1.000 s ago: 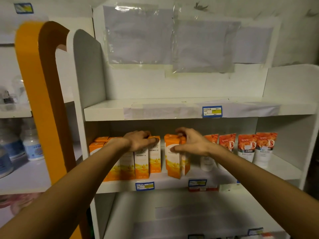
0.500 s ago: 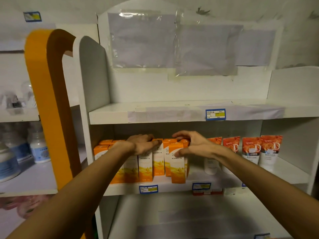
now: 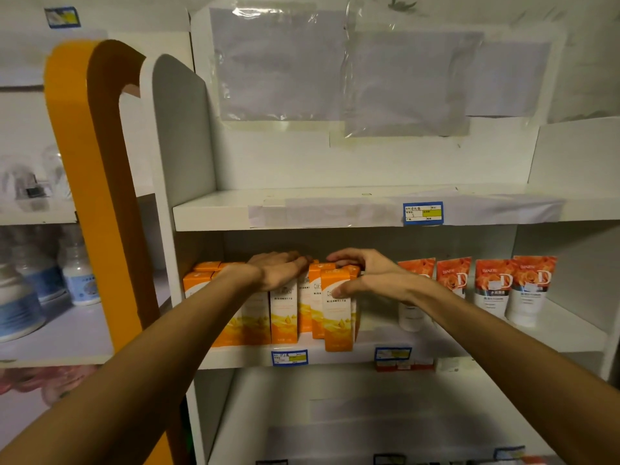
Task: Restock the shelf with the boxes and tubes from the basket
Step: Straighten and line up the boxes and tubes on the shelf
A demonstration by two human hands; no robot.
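Observation:
Several orange-and-white boxes stand upright in rows on the middle shelf of a white unit. My left hand lies palm down across the tops of the left boxes. My right hand grips the rightmost front box, thumb on its front face and fingers over its top. Right of the boxes stand several orange-topped white tubes marked with a large D. No basket is in view.
The upper shelf carries a blue price tag and nothing else. The bottom shelf lies below. An orange side panel stands at left, with white bottles on the neighbouring shelf beyond it.
The gap between the two groups of boxes has closed: my right hand has slid its boxes left against the others. My left hand stays on the box tops.

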